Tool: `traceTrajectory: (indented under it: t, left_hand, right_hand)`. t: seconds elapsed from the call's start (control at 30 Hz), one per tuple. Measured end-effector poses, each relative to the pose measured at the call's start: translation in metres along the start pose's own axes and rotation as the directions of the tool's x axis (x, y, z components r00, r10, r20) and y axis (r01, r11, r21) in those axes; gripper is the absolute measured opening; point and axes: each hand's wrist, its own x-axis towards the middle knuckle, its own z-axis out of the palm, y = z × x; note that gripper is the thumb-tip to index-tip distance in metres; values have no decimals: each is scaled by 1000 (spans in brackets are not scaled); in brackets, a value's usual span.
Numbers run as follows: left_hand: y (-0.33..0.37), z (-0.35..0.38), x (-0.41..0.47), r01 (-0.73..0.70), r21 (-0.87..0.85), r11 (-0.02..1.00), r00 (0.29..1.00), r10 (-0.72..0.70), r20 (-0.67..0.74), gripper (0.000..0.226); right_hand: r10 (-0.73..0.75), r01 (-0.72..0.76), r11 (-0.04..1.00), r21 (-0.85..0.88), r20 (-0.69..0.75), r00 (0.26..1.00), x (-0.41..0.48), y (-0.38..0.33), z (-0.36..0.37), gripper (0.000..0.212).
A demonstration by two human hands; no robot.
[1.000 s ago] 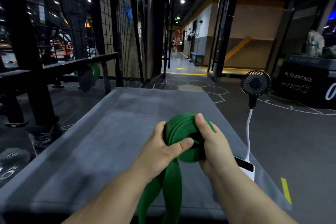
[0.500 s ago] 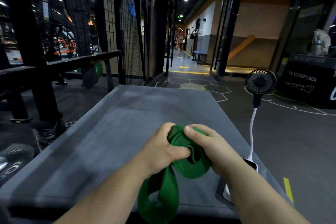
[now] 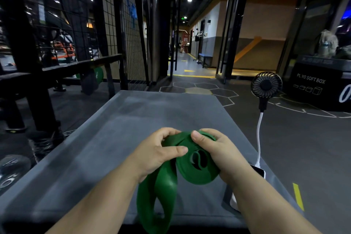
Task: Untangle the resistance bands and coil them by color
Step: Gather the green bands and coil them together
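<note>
1. The green resistance band [image 3: 197, 175] sat half-coiled just above the grey counter [image 3: 106, 138], its loose tail hanging past the near edge.
2. The left hand [image 3: 157, 155] pinched the outer wrap between its thumb and curled fingers [image 3: 167, 132]. The right hand [image 3: 220, 150] clasped the coil, thumb on top.
3. Only those grips held the turns, so easing either could let the springy rubber unwind.
4. The hanging tail looked twisted and might wind in crooked.
5. The white device [image 3: 259, 171] near the right wrist, carrying the small fan [image 3: 266, 85], could get knocked off.

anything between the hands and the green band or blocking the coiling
Nothing visible: the left hand and right hand both grip the green band, its loose loop hanging free over the near edge of the table.
</note>
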Motion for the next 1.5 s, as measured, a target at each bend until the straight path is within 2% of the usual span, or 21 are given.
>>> traceTrajectory:
  t: [0.1, 0.2, 0.3, 0.37, 0.43, 0.53, 0.63, 0.7, 0.8, 0.9, 1.03, 1.17, 1.27, 1.33, 1.4, 1.5]
  left_hand:
    - [-2, -1, 1, -26, 22, 999, 999, 27, -23, 40]
    - [-5, 2, 0, -14, -9, 1000, 998, 15, 56, 48]
    - [-6, 10, 0, -32, -6, 999, 996, 32, 78, 49]
    - [-8, 13, 1, -65, -5, 998, 997, 65, 33, 50]
    - [-9, 11, 2, -89, 14, 996, 996, 89, -4, 42]
    - [-10, 4, 5, -80, 59, 995, 996, 82, -34, 37]
    - [-10, 4, 5, -86, 148, 985, 996, 86, 8, 45]
    - [-11, 8, 5, -86, 198, 976, 996, 86, 8, 50]
    - [-14, 9, 5, -44, 173, 984, 998, 52, -45, 77]
    - [-15, 13, 4, -64, 193, 979, 996, 74, -45, 102]
    - [-14, 14, 9, -30, 210, 977, 984, 66, -166, 88]
    - [-6, 7, 6, 62, 356, 933, 998, -56, -25, 71]
    - [-2, 4, 3, 45, 380, 924, 999, -46, -7, 56]
    - [-1, 1, 3, 9, 359, 933, 1000, -13, 8, 64]
    - [-3, -2, 2, -4, 327, 945, 1000, 1, 10, 69]
    - [-6, -5, 2, -19, 372, 928, 999, 9, 31, 69]
  right_hand:
    - [-8, 9, 999, 33, -9, 1000, 1, 4, 2, 67]
    - [-28, 31, 992, 125, -30, 999, 1, 4, 3, 64]
    - [-14, 22, 976, 219, -41, 999, 1, 5, 7, 85]
    - [-4, 10, 969, 247, -25, 1000, -1, 5, 11, 85]
    - [31, -34, 984, 172, 23, 999, -4, 3, 12, 75]
    - [102, -97, 994, -46, 118, 988, -3, -4, 2, 73]
    - [78, -61, 992, -113, 157, 985, -2, -8, -5, 59]
    - [97, -76, 990, -121, 182, 979, -4, -5, -1, 63]
    - [107, -88, 988, -127, 155, 982, -3, 2, 3, 76]
    - [80, -76, 996, -37, 122, 989, -2, 4, 1, 68]
    - [42, -43, 999, 29, 36, 998, -3, 7, 4, 67]
    - [44, -30, 991, 131, -102, 994, -5, 17, 18, 75]
    - [66, -41, 981, 189, -125, 990, -8, 17, 24, 79]
    - [100, -78, 974, 211, -97, 990, -9, 15, 24, 78]
    - [150, -146, 974, 175, -11, 989, -10, 9, 20, 74]
    - [150, -147, 988, -37, 132, 980, -7, 1, 6, 72]
